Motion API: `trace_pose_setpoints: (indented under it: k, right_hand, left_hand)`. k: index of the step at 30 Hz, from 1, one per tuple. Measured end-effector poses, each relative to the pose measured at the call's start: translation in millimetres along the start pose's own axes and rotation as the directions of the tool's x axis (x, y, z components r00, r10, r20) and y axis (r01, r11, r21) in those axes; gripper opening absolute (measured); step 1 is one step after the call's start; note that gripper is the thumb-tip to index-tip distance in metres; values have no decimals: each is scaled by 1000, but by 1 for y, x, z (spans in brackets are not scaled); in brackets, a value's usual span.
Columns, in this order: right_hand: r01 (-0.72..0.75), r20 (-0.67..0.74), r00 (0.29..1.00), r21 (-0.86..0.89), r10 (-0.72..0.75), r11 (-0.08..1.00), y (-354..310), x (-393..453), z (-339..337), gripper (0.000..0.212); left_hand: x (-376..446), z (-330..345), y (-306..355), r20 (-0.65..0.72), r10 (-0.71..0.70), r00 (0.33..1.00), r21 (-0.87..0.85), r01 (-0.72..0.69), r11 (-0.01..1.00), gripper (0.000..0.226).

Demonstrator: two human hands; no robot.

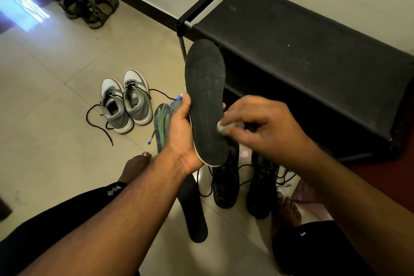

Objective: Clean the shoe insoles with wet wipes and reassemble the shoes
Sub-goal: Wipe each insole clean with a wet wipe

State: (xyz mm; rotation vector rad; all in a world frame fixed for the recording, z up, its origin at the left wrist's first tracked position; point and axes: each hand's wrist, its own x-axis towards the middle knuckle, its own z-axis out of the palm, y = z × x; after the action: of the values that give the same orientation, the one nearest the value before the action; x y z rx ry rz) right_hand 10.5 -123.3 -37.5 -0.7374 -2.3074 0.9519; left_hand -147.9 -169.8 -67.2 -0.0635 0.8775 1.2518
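My left hand grips a long black insole by its left edge and holds it upright in the middle of the view. My right hand pinches a crumpled wet wipe against the insole's right side, near its lower half. A second black insole lies on the floor below my arms. A pair of black shoes with loose laces stands on the floor under my hands. A green-patterned insole lies on the tiles behind my left hand.
A grey and white pair of sneakers with untied laces stands to the left. A black shoe rack fills the right side against the wall. Olive sandals sit far back. A blue pen lies on the tiles. My bare feet rest beside the shoes.
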Motion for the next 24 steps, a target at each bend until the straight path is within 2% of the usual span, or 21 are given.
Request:
trace_pose_setpoints:
  k: [2,4,8,10,12,15,17,19,21,24]
  right_hand:
    - [49,166,985,17,-51,999,-9,-2,10,10]
    - [61,234,971,-17,-55,998,-5,-4,20,12]
    - [-114,82,988,-191,132,975,14,0,15,12]
    - [-157,15,986,-258,166,953,20,1,7,13]
    - [-104,6,994,-177,106,979,17,2,1,13]
    - [5,185,983,21,-8,1000,-1,0,7,11]
    - [45,276,960,22,-50,999,-5,-3,17,12]
    - [-16,220,975,-30,23,999,4,-2,22,12]
    - [-135,70,987,-113,143,984,17,0,20,13]
    - [-249,-70,968,-138,241,959,25,3,9,14]
  left_hand:
    - [1,-1,0,-6,-26,1000,9,26,1000,73]
    - [1,-2,-2,1,-43,999,32,43,999,73]
    - [0,1,-8,35,-12,999,26,11,1000,73]
    - [1,1,-8,31,18,999,2,-18,1000,72]
    - [2,1,-6,24,22,999,-13,-21,1000,70]
    - [1,0,-3,20,-26,999,19,26,999,71]
    - [0,-1,-4,1,-50,999,29,50,998,69]
    - [0,-1,-7,21,-59,998,21,58,998,65]
    - [-3,1,-10,48,-54,997,11,54,998,62]
    - [-2,3,-11,67,-38,997,11,38,999,59]
